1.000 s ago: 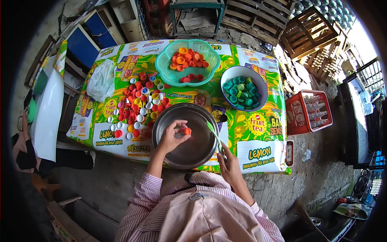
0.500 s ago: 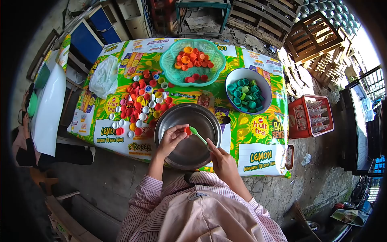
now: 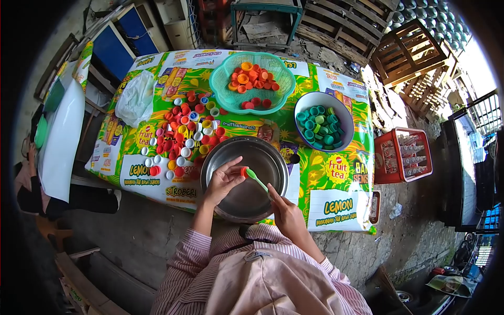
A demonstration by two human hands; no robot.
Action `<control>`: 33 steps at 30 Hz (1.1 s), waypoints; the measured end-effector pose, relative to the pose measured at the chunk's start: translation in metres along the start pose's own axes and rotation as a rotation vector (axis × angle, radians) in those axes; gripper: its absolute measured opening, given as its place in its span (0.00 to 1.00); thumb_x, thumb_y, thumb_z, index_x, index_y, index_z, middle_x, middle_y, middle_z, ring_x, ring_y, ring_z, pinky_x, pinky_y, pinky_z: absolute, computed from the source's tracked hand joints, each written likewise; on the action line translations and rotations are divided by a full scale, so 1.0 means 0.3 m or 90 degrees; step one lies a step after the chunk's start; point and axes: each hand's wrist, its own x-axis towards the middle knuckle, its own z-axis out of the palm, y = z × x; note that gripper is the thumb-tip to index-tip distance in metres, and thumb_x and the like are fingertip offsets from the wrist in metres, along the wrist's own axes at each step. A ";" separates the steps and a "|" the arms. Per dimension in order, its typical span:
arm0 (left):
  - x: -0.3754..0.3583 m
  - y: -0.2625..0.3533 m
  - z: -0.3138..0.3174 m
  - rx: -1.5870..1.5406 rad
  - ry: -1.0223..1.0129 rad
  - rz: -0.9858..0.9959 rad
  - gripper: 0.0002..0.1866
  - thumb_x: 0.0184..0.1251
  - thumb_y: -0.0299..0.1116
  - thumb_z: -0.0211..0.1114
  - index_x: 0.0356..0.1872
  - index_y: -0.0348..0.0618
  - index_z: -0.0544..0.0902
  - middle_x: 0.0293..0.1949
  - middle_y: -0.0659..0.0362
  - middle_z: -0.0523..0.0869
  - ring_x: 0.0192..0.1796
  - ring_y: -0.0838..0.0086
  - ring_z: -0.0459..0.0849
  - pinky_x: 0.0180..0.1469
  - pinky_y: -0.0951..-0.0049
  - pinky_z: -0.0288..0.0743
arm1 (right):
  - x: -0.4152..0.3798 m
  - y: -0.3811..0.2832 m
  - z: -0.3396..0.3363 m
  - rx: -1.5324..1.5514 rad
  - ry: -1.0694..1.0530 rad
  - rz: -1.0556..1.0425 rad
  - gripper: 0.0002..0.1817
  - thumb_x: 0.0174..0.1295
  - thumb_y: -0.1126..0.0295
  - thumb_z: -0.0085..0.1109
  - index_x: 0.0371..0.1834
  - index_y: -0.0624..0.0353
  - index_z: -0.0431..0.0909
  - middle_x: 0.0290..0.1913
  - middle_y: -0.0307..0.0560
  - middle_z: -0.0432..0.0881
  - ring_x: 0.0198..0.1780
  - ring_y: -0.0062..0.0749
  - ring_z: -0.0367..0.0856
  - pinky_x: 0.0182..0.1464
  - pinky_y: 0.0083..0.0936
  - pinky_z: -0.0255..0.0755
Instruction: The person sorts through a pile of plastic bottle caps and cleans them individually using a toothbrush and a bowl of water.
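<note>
Over the steel basin, my left hand pinches a red bottle cap between thumb and fingers. A slim green spoon-like tool is gripped in my right hand. Its wider green end meets the rim of the cap, and the lower part of its shaft disappears into my fingers. The basin stands at the table's front edge, close to my body. Just left of it lies a loose spread of red, white, yellow and blue bottle caps.
A turquoise mesh basket with orange and red caps stands at the back. To its right is a white bowl of green caps. A plastic bag lies at the left; a red crate of bottles stands beyond the table's right edge.
My left index finger has lifted and straightened, while the cap stays pinched against the tool's tip. My right hand has barely moved.
</note>
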 end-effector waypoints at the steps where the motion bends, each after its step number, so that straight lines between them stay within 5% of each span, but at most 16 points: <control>1: -0.003 0.008 0.006 0.000 0.011 -0.018 0.29 0.59 0.22 0.63 0.63 0.41 0.65 0.49 0.55 0.79 0.50 0.76 0.79 0.55 0.76 0.73 | -0.003 -0.001 0.003 0.010 -0.004 0.005 0.28 0.61 0.73 0.49 0.67 0.44 0.59 0.35 0.57 0.80 0.28 0.54 0.79 0.29 0.44 0.73; 24: -0.001 -0.022 0.008 0.036 -0.041 0.007 0.37 0.56 0.18 0.64 0.67 0.47 0.60 0.50 0.52 0.80 0.48 0.75 0.80 0.53 0.77 0.75 | -0.032 0.003 -0.064 0.095 -0.088 0.082 0.27 0.61 0.75 0.47 0.66 0.50 0.60 0.30 0.63 0.79 0.28 0.60 0.77 0.30 0.45 0.69; 26: -0.001 -0.020 0.008 0.049 -0.038 0.006 0.37 0.56 0.18 0.64 0.67 0.47 0.59 0.50 0.52 0.80 0.48 0.75 0.80 0.52 0.77 0.75 | -0.032 0.005 -0.073 0.090 -0.012 0.074 0.26 0.62 0.77 0.46 0.65 0.55 0.62 0.31 0.65 0.78 0.29 0.56 0.78 0.33 0.34 0.70; 33: -0.003 -0.013 0.008 0.031 -0.037 0.005 0.36 0.57 0.21 0.64 0.67 0.45 0.59 0.50 0.52 0.80 0.48 0.75 0.80 0.52 0.78 0.76 | -0.034 -0.019 -0.046 -0.044 -0.048 0.029 0.30 0.58 0.77 0.50 0.67 0.45 0.61 0.31 0.56 0.80 0.27 0.53 0.78 0.30 0.41 0.71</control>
